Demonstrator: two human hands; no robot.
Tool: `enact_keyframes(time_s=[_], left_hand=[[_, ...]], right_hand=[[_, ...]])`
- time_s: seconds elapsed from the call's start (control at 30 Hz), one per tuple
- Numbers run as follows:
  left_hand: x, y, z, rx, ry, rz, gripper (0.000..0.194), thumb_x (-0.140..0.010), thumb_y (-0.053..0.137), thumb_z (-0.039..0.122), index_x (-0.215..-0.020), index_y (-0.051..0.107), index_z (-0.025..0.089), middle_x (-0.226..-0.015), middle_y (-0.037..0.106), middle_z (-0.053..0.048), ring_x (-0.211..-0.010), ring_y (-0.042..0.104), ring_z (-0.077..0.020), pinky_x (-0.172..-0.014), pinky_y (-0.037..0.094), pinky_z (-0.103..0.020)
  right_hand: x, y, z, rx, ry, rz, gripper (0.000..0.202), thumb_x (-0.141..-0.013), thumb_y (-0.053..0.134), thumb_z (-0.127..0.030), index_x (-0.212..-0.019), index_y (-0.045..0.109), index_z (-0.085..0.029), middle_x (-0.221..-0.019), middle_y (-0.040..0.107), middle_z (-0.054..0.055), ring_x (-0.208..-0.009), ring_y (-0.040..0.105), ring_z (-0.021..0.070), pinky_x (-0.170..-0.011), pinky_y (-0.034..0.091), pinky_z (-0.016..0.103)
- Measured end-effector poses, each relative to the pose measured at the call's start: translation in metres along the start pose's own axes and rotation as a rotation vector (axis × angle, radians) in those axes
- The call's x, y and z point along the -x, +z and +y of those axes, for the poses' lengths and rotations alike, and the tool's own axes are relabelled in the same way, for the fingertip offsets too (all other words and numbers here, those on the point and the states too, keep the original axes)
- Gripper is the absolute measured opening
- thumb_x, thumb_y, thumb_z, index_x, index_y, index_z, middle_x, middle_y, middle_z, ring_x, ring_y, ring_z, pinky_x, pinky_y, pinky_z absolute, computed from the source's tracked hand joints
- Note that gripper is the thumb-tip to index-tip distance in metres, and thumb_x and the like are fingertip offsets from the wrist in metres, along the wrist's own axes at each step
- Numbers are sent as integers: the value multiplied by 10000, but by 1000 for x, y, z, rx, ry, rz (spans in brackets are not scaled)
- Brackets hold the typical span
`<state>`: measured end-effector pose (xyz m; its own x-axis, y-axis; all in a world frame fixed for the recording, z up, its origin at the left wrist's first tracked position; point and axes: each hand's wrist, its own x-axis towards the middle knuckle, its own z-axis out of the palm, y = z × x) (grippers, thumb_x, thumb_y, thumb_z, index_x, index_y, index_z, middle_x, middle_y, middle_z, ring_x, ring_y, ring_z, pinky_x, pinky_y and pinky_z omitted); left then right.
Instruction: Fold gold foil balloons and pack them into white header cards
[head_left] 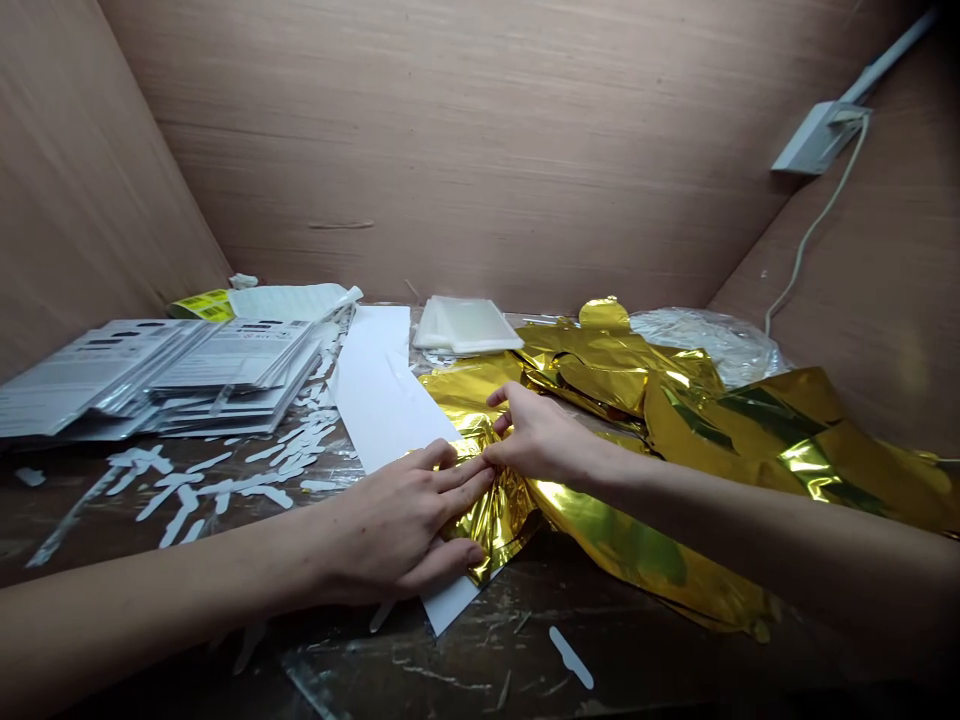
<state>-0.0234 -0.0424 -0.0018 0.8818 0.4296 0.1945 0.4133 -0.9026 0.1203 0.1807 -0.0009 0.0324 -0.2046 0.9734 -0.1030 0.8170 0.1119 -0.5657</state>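
Taking the left hand and right hand, which meet on the foil piece, as the clock's centre, stacked packets lie at 10 o'clock on the worktop, a label sheet behind them. Cut slips scatter at 9; a lone slip lies at 5. Paper extends to 11, sleeves sit at 12, and a foil heap spreads from 1 to 4.

foil: metallic gold | paper strip: white | labels: yellow | tabletop: dark brown | back panel: pinkish-brown, grained
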Motion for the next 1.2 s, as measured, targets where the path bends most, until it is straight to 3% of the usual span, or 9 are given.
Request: enact_keyframes(time_s=[0.27, 0.37, 0.5, 0.67, 0.8, 0.9, 0.97, 1.1, 1.2], left_hand=[[2, 1, 4, 31, -15, 42, 556, -974, 542, 442, -1419, 543, 109, -1406, 617, -154, -1159, 578, -316, -1034, 405, -438], [3, -1, 5, 75, -38, 72, 596, -937, 588, 500, -1385, 564, 106, -1379, 631, -167, -1129, 582, -322, -1012, 428, -447], [4, -5, 8, 166, -144, 140, 512, -826, 713, 471, -1226, 650, 158, -1161, 717, -117, -975, 612, -287, -933, 485, -425], [5, -6, 11, 184, -173, 198, 323, -798, 734, 437, -1009, 692, 196, -944, 727, -66, -876, 647, -257, -881, 516, -401], [10, -1, 11, 190, -246, 263, 368, -764, 759, 445, -1010, 657, 191, -929, 699, -67, -865, 658, -261, -841, 547, -412], [13, 0, 13, 203, -410, 359, 551, -667, 820, 490, -1056, 593, 173, -960, 649, -79, -827, 646, -261, -729, 575, -406], [13, -1, 14, 219, -464, 416, 659, -612, 857, 477, -1109, 559, 162, -1042, 619, -101, -887, 649, -273, -745, 595, -412], [15, -1, 13, 266, -336, 436, 724, -646, 875, 382, -1264, 552, 187, -1417, 510, -156, -1229, 598, -306, -1011, 560, -417], [17, 2, 8, 220, -302, 402, 703, -669, 874, 395, -1283, 600, 187, -1440, 556, -152, -1271, 598, -332, -1062, 538, -444]], right_hand=[[-2, 3, 4, -47, -12, 18, 571, -696, 680, -138, -1259, 600, -86, -922, 748, 109, -762, 669, 220, -604, 448, 307], [-2, 12, 9, -45, -134, 131, 494, -719, 655, -114, -1211, 608, -103, -865, 742, 74, -779, 672, 210, -662, 481, 312], [5, 20, 12, 87, -393, 250, 477, -789, 602, -98, -1264, 552, -109, -794, 713, 38, -772, 657, 207, -728, 487, 327], [21, 24, -11, 457, -556, 220, 454, -794, 492, -13, -1241, 526, -81, -797, 692, 92, -657, 601, 210, -597, 416, 329], [32, 33, -34, 558, -611, 135, 369, -744, 506, 13, -1095, 554, -93, -796, 679, 117, -633, 585, 203, -543, 378, 324], [32, 42, -37, 505, -620, 164, 283, -789, 495, -19, -1048, 545, -122, -758, 664, 89, -582, 557, 185, -527, 361, 323], [30, 47, -34, 442, -607, 201, 248, -821, 480, -52, -1048, 532, -137, -747, 662, 75, -573, 552, 183, -534, 365, 323], [21, 52, -24, 220, -520, 235, 295, -803, 544, -118, -1096, 516, -147, -768, 691, 73, -646, 616, 212, -559, 413, 316], [16, 47, -16, -78, -413, 102, 346, -801, 599, -145, -1138, 519, -164, -790, 730, 58, -675, 671, 203, -585, 486, 304]])
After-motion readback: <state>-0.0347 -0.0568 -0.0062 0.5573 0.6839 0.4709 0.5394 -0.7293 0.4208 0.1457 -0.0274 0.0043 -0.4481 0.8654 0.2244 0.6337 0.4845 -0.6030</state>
